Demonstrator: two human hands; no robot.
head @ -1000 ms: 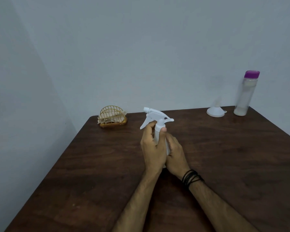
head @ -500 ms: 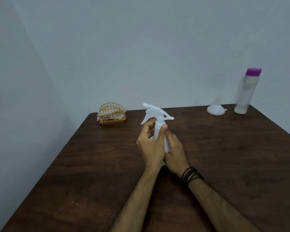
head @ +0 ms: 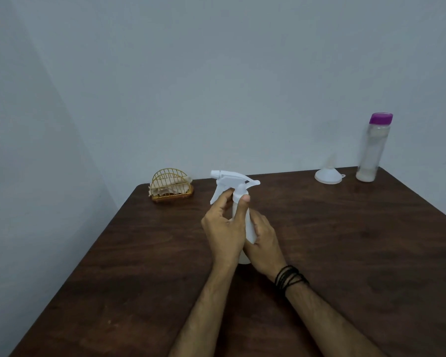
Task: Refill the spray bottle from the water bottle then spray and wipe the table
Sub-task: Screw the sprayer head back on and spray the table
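A white plastic spray bottle is standing mid-table on the dark wooden table. A gold wire napkin holder is sitting at ten o'clock from it; a white plastic funnel and a clear purple-capped water bottle are standing at two o'clock, funnel left of bottle.

Both hands grip upright white spray bottle on brown table, left hand at neck, right hand on body
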